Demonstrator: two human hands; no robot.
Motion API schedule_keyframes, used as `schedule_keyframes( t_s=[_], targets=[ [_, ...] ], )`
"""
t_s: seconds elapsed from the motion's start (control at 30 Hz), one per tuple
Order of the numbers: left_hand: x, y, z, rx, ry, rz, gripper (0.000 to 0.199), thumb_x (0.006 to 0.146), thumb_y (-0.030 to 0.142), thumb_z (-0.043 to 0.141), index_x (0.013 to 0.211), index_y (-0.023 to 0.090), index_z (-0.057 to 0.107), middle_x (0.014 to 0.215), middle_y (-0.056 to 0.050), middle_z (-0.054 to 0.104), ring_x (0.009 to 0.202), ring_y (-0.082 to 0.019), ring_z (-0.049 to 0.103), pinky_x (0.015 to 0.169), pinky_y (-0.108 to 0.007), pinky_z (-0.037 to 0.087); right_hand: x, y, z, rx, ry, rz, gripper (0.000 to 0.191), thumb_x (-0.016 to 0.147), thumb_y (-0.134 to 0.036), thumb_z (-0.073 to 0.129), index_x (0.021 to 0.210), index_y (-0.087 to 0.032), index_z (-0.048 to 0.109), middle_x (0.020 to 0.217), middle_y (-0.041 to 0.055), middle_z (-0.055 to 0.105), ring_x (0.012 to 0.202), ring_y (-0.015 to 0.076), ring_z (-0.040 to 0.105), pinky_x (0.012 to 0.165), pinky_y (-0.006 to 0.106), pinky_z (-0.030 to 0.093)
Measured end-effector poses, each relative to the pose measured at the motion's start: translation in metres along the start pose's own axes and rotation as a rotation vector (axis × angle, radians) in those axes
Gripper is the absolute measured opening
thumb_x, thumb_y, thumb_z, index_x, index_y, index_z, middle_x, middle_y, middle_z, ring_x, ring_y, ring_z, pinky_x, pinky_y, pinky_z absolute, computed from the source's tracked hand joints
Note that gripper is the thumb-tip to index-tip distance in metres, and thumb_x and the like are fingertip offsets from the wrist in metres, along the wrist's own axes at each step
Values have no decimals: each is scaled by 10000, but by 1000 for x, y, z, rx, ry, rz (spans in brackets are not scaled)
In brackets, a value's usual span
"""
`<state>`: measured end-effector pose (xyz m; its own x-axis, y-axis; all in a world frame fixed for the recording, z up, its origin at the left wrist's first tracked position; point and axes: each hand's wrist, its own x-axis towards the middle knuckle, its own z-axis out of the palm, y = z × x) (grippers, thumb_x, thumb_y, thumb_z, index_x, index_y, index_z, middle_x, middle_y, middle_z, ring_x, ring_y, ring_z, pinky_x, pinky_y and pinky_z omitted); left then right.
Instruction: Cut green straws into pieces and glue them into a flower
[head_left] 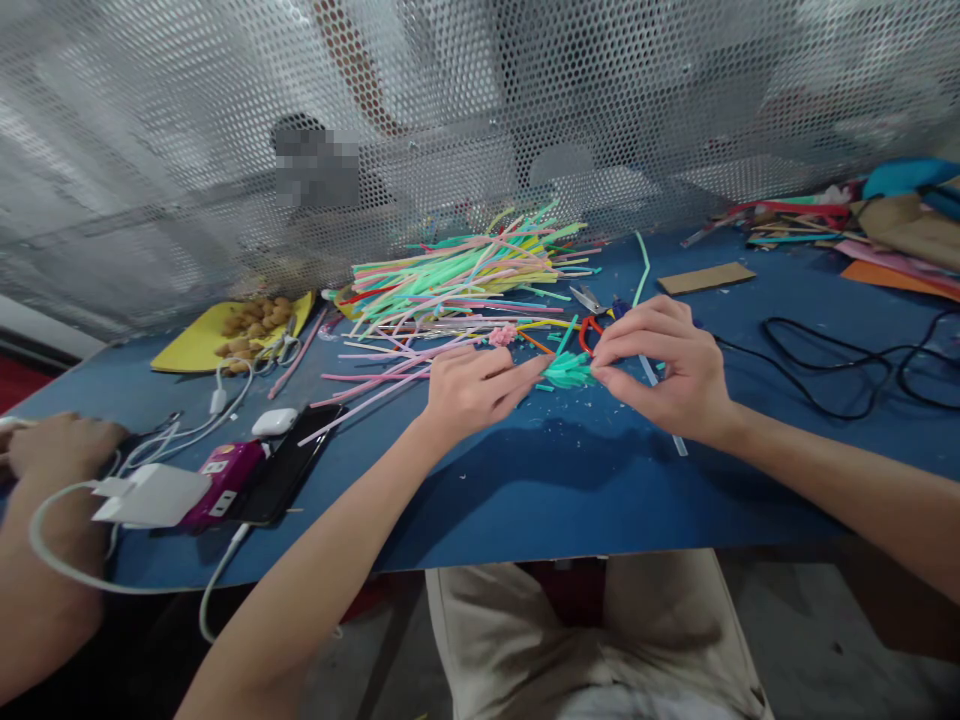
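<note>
Near the middle of the blue table, a green fuzzy piece [568, 370] is held between both hands. My left hand [480, 390] has its fingers closed on its left side. From the right, my right hand [664, 370] pinches its other edge with thumb and fingertips. Just behind the piece lie red-handled scissors [591, 325], partly hidden by my right hand. A small pink fuzzy bundle [502, 336] sits beyond my left hand. Farther back is a large pile of pastel fuzzy sticks [465, 270].
At the left are a yellow sheet [187, 340] with peanuts, a black phone [289, 475], a purple power strip [225, 485], white cables and another person's hand [64, 445]. At the right lie a cardboard strip [707, 278] and black cord [832, 410]. Perforated metal mesh [450, 120] stands behind.
</note>
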<state>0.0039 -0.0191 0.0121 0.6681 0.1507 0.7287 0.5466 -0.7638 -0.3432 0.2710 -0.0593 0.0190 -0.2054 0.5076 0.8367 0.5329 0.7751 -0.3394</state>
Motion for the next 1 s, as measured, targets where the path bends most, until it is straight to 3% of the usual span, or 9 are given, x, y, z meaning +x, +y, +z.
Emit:
schedule_keyframes(
  t_s=[0.43, 0.77, 0.9, 1.0],
  targets=[
    [1, 1, -2, 48, -51, -5, 228, 981, 328, 626, 1147, 334, 783, 632, 14, 575, 546, -106, 441, 575, -279, 305, 0, 0, -1, 26, -12, -20, 79, 879, -248, 727, 816, -293, 712, 880, -11, 772, 870, 229, 678, 899, 485, 463],
    [1, 1, -1, -18, 4, -12, 276, 968, 296, 654, 1227, 327, 742, 633, 40, 565, 546, -92, 442, 572, -276, 306, -1, 3, -1, 15, -40, 1, 52, 845, -260, 708, 851, -271, 658, 918, 12, 745, 877, 240, 664, 897, 496, 441],
    [1, 1, 0, -60, -20, -56, 254, 977, 314, 646, 1205, 291, 755, 650, 28, 587, 561, -95, 471, 578, -269, 317, -1, 8, -4, 67, -65, -18, 217, 798, -353, 752, 977, -272, 660, 952, 38, 734, 890, 266, 663, 854, 493, 460],
    [0, 0, 2, -85, -64, -115, 240, 1002, 341, 603, 1152, 276, 778, 664, 8, 608, 578, -97, 514, 591, -262, 331, 0, 10, -3, 74, -70, -5, 225, 788, -337, 759, 982, -275, 665, 943, 37, 736, 879, 265, 663, 829, 476, 482]
  ],
)
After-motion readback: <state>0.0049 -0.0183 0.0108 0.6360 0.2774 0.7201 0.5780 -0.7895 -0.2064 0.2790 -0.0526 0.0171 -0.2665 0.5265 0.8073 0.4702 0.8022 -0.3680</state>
